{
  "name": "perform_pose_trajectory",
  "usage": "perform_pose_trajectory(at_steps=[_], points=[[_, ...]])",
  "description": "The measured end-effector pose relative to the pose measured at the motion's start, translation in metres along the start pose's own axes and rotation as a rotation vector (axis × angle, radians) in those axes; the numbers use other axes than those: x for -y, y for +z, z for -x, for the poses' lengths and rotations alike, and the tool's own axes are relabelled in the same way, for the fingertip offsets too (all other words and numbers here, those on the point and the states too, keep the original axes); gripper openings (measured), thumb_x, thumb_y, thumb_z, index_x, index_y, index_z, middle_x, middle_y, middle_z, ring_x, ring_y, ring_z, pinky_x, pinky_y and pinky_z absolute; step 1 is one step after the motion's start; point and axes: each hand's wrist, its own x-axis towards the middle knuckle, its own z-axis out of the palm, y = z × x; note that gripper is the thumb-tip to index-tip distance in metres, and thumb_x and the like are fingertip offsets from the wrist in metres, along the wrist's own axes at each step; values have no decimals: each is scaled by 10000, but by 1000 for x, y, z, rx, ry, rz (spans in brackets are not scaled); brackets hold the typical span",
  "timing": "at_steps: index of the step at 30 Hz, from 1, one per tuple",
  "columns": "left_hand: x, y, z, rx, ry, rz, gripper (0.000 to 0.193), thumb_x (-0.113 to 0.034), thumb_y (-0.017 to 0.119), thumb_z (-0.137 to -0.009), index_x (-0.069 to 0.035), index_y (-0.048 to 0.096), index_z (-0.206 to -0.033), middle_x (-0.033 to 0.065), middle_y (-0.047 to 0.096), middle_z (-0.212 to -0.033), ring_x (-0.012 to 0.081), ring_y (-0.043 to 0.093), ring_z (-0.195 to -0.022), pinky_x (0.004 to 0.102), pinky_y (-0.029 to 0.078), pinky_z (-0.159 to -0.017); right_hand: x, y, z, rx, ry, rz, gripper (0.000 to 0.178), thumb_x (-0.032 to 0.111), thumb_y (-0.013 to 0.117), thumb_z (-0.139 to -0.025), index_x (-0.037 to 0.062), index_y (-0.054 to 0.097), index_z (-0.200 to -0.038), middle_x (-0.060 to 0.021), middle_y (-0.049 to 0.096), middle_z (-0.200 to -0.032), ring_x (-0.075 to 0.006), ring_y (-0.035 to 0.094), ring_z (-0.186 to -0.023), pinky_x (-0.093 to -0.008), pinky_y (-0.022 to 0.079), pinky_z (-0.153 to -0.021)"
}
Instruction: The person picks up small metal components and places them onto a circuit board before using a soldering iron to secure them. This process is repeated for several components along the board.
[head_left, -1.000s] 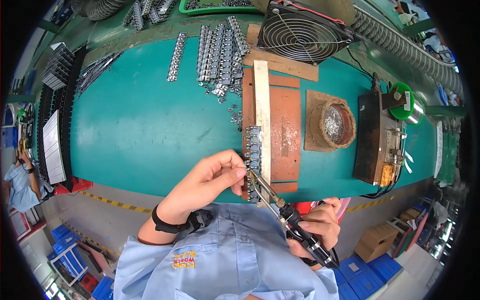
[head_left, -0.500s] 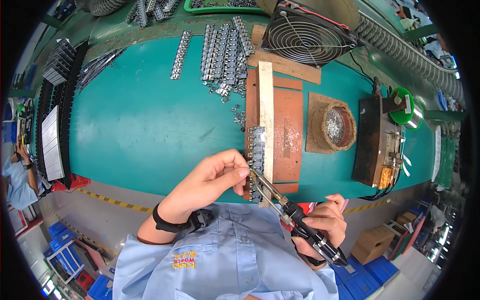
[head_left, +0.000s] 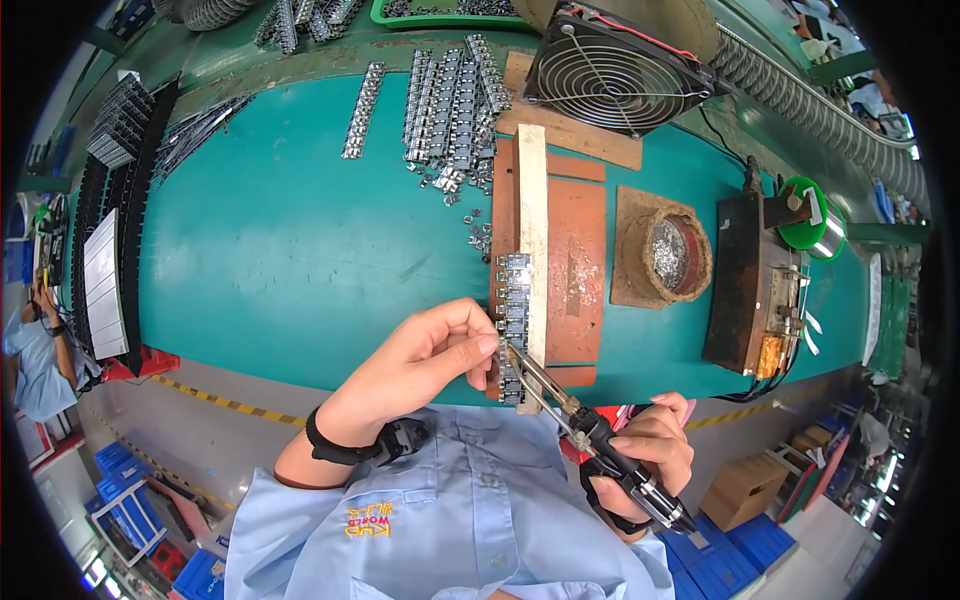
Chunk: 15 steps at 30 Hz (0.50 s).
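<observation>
My right hand is wrapped round the black handle of a soldering iron, which has a thin solder feed tube running along its metal barrel. Its tip points up and left at a strip of small circuit boards. This strip lies lengthwise against a pale wooden bar on a reddish-brown board. At the strip's left edge, close to the iron's tip, my left hand is closed in a pinch. Whatever sits between its thumb and fingers is too small and covered to make out.
Several board strips and loose small metal parts lie beyond my hands. A fan stands at the back. To the right are a round pot, a dark metal box and a solder wire spool. Black racks line the left.
The soldering iron's tip has shifted slightly right and toward me, a little away from my left fingertips. My left hand stays in place.
</observation>
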Motion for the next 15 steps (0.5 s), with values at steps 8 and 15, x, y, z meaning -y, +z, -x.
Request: perform_pose_trajectory(at_steps=[8, 15], points=[[-1, 1, 1, -4, -2, 2, 118, -126, 471, -901, -20, 474, -850, 9, 507, -758, 75, 511, -688, 232, 461, -653, -6, 2, 2, 30, -62, -1, 340, 274, 707, -580, 36, 556, -771, -60, 562, -553, -167, 483, -527, -384, 293, -825], [0, 3, 1, -31, 4, 17, 110, -127, 471, -893, -29, 482, -843, 22, 536, -716, 93, 534, -674, 217, 413, -639, -3, 1, 2, 25, -7, 6, 318, 252, 761, -560, 101, 594, -786, -20, 575, -575, -152, 520, -565, -352, 319, -784]])
